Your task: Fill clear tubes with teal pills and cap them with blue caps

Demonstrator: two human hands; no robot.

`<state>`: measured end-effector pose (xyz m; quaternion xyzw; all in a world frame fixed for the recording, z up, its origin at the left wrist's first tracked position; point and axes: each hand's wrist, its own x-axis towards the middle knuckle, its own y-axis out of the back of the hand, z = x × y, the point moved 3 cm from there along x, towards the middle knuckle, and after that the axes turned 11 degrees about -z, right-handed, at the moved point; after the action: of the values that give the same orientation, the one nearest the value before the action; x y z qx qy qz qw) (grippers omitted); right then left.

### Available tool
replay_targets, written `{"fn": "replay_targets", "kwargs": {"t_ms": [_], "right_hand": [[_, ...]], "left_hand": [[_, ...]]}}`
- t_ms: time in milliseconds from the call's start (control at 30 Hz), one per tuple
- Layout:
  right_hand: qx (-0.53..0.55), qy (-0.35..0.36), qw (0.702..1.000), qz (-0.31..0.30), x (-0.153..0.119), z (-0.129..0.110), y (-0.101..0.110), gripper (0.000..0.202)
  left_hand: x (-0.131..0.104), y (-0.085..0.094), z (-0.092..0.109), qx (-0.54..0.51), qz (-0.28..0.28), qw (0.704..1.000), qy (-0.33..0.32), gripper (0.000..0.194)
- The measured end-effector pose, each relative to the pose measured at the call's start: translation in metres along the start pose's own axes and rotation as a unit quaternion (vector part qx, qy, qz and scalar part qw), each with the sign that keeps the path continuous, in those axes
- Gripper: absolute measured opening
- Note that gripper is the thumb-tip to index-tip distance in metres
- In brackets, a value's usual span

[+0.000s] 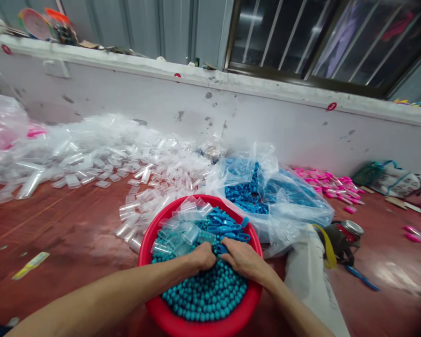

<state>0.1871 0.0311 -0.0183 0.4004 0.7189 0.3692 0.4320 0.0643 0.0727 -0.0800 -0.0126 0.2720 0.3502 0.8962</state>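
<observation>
A red basin (150,229) holds turquoise beads (199,299), clear plastic tubes (182,231) and blue plastic pieces with loop ends (228,227). My left hand (204,256) is closed low over the beads, beside the clear tubes; what its fingers hold is hidden. Close to its right, my right hand (243,258) has its thumb and fingers closed around a blue looped piece (222,249). The fingertips of both hands nearly meet over the middle of the basin.
Behind the basin lies a heap of clear tubes (101,161). A clear bag (294,201) of blue pieces sits at the back right, with pink pieces (331,184) beyond. A white sack (310,271) and a metal-lidded jar (351,229) stand to the right.
</observation>
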Motion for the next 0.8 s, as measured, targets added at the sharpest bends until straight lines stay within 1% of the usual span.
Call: {"fn": "replay_targets", "kwargs": {"t_ms": [67, 133, 200, 300, 367, 467, 567, 633, 700, 800], "right_hand": [[-0.001, 0.029, 0.999, -0.018, 0.001, 0.001, 0.001, 0.014], [0.032, 0.037, 0.999, -0.009, 0.001, 0.006, 0.005, 0.011], [0.095, 0.045, 0.994, 0.019, 0.001, 0.011, 0.011, 0.011], [0.184, 0.064, 0.979, 0.061, 0.000, 0.015, 0.016, 0.015], [0.225, 0.063, 0.970, 0.069, 0.000, 0.016, 0.016, 0.018], [0.276, 0.070, 0.957, 0.052, 0.002, 0.013, 0.013, 0.023], [0.328, 0.088, 0.940, 0.033, 0.003, 0.009, 0.008, 0.027], [0.358, 0.087, 0.929, 0.026, 0.003, 0.006, 0.004, 0.031], [0.356, 0.081, 0.930, 0.035, 0.002, 0.000, 0.000, 0.034], [0.311, 0.083, 0.943, 0.081, 0.001, -0.010, -0.002, 0.029]], "left_hand": [[0.000, -0.003, 0.003, -0.073, -0.060, 0.996, -0.003, 0.012], [-0.006, -0.001, 0.006, -0.152, -0.115, 0.982, -0.012, 0.010], [-0.013, 0.004, 0.010, -0.218, -0.150, 0.964, -0.028, 0.020], [-0.021, 0.012, 0.013, -0.290, -0.175, 0.940, -0.050, 0.034], [-0.022, 0.014, 0.013, -0.318, -0.176, 0.929, -0.062, 0.037], [-0.021, 0.015, 0.012, -0.337, -0.166, 0.924, -0.075, 0.038], [-0.022, 0.016, 0.011, -0.326, -0.141, 0.931, -0.081, 0.038], [-0.025, 0.017, 0.011, -0.301, -0.121, 0.940, -0.104, 0.036], [-0.030, 0.017, 0.010, -0.261, -0.109, 0.950, -0.130, 0.035], [-0.036, 0.016, 0.007, -0.201, -0.083, 0.965, -0.145, 0.036]]}}
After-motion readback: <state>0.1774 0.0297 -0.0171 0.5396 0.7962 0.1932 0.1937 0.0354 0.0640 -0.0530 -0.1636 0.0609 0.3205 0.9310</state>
